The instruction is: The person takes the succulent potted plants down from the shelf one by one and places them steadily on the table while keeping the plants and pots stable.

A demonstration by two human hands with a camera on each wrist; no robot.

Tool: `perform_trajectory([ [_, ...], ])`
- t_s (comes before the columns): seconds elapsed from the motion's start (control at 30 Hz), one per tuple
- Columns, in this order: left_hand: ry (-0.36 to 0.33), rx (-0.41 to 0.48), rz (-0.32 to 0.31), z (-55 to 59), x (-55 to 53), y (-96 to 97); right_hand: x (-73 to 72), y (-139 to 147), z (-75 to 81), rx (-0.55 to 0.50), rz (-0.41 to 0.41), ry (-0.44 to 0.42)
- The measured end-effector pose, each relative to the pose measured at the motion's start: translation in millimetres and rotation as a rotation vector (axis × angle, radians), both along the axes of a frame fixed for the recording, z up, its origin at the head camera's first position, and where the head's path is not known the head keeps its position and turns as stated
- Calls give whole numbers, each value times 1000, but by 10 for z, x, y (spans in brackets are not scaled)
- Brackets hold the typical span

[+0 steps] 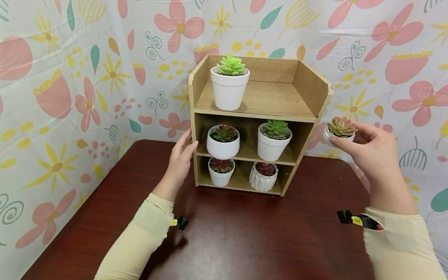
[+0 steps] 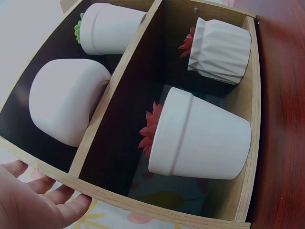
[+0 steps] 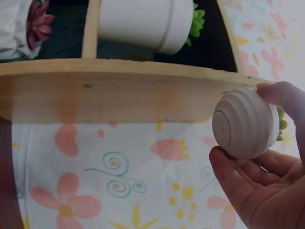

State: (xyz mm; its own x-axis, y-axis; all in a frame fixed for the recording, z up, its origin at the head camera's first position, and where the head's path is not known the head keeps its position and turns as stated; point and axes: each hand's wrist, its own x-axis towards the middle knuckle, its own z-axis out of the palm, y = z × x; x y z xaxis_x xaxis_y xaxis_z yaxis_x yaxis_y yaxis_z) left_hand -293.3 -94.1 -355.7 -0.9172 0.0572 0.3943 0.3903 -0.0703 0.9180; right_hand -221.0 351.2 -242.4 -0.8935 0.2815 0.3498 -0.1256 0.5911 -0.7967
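Note:
My right hand (image 1: 374,149) holds a small potted succulent (image 1: 342,127) with pinkish-green leaves, to the right of the wooden shelf (image 1: 266,113). In the right wrist view its ribbed white pot (image 3: 243,123) sits between thumb and fingers, base toward the camera. My left hand (image 1: 180,159) rests against the shelf's left side, fingers extended; in the left wrist view the fingertips touch the side panel's edge. A bright green succulent in a white pot (image 1: 230,87) stands at the top left. The middle level bears a rounded white pot (image 1: 223,147) and a tapered white pot (image 1: 273,147).
On the bottom level stand a plain white pot (image 1: 221,179) and a pleated white pot (image 1: 263,182), both with dark red succulents. The shelf stands on a dark red-brown table (image 1: 245,237). A flower-patterned cloth (image 1: 115,70) hangs behind and at the sides.

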Motion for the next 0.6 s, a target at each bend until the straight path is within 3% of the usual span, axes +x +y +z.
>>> perform_trajectory([
  [0.33, -2, -4, -10, 14, 16, -5, -146, 144, -249, -9, 36, -40],
  [0.6, -6, 4, -5, 16, 13, 3, -269, 197, -414, -6, 80, -15],
])
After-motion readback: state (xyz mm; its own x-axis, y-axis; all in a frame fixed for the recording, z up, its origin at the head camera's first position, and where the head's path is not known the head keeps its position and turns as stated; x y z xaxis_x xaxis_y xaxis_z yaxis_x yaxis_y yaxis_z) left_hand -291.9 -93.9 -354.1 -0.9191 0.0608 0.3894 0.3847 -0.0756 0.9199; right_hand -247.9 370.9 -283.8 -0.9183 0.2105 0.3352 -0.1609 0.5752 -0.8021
